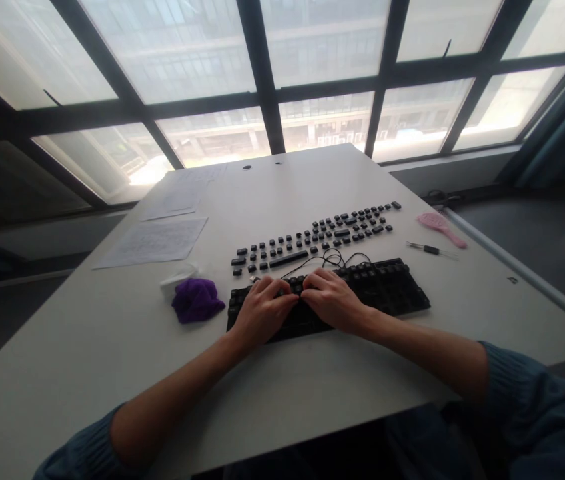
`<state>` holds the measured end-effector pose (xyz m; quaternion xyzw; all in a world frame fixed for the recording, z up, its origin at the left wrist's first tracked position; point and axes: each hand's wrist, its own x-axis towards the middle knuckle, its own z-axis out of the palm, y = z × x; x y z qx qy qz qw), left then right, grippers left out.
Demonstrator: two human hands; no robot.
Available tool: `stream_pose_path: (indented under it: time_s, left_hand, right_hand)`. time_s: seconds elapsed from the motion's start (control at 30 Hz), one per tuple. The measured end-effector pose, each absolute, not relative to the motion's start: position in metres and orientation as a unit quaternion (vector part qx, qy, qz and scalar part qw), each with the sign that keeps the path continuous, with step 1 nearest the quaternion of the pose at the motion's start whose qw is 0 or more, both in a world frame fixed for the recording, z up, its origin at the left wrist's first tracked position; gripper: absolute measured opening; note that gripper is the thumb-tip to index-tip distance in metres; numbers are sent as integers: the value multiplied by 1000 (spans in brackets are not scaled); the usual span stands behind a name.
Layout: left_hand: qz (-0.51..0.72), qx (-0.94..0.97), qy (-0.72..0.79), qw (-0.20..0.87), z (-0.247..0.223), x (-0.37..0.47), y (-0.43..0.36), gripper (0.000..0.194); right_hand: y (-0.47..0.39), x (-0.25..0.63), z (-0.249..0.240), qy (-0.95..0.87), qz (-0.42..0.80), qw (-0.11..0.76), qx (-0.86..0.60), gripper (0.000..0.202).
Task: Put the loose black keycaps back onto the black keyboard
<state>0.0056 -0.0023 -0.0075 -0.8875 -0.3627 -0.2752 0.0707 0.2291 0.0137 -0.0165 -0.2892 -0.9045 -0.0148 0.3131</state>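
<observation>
A black keyboard lies near the front of the white table, with some keycaps on its upper rows and a dark bare area lower down. My left hand rests over its left-middle part, fingers curled together at the upper keys. Close beside it, my right hand is curled over the same rows, thumb and fingers drawn together. Whatever is between the fingertips of either hand is too small to make out. Behind the keyboard, several loose black keycaps stand in slanting rows, with a long spacebar among them.
A purple cloth and a white crumpled item lie left of the keyboard. Papers are farther left. A pink brush and a thin tool lie at right. The keyboard's cable coils behind it.
</observation>
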Motion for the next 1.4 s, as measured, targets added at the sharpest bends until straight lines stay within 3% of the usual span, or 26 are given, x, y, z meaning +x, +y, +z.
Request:
stream_pose_path:
  time_s: [0.47, 0.73, 0.97, 1.23, 1.4]
  left_hand:
    - [-264, -877, -398, 45, -3, 13, -6, 14]
    - [-349, -835, -422, 48, 11, 7, -5, 17]
    - [-331, -818, -471, -4, 36, -10, 10, 20]
    - [-270, -801, -533, -44, 91, -15, 91, 29]
    - [-196, -801, -555, -112, 87, 32, 167, 28]
  right_hand:
    - [10, 223, -10, -881, 87, 329, -329, 20]
    - [16, 230, 10, -814, 123, 435, -366, 22]
    - [35, 255, 33, -778, 103, 460, -416, 15]
    - [110, 294, 61, -801, 47, 346, -485, 15]
    - [193, 305, 57, -814, 48, 217, -537, 20]
